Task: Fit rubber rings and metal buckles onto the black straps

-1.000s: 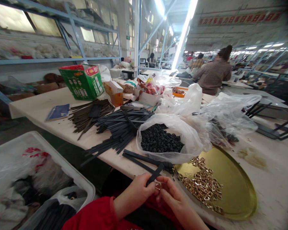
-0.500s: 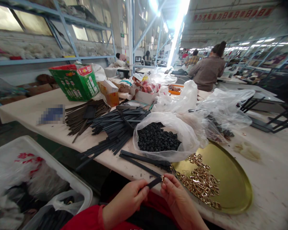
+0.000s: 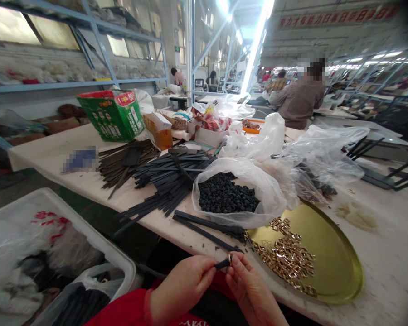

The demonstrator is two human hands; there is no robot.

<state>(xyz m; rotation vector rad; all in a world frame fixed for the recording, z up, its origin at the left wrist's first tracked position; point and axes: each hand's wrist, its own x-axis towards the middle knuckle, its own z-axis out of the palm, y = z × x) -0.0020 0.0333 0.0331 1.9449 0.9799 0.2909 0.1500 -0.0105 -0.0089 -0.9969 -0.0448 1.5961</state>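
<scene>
A dark strap (image 3: 222, 263) stretches between my two hands at the table's front edge. My left hand (image 3: 185, 283) pinches it between thumb and fingers. At its tip a small gold buckle (image 3: 230, 258) is held in the fingertips of my right hand (image 3: 246, 283); how far the strap passes through the buckle cannot be made out. Just beyond lie more dark straps (image 3: 204, 231). To the right, a gold oval tray (image 3: 340, 258) bears a heap of gold buckles (image 3: 289, 256). Behind it an open plastic bag (image 3: 275, 208) holds many small black loops (image 3: 226, 194).
Bundles of black strips (image 3: 172, 174) and brown strips (image 3: 122, 163) spread across the table (image 3: 47, 149). A green box (image 3: 112, 115) stands at the back left. Below left is a white bin (image 3: 119, 253) with bagged straps. Other people sit farther back.
The view has shifted slightly left, so things on the table appear farther right. My left hand has come closer to my right, and less strap shows between them.
</scene>
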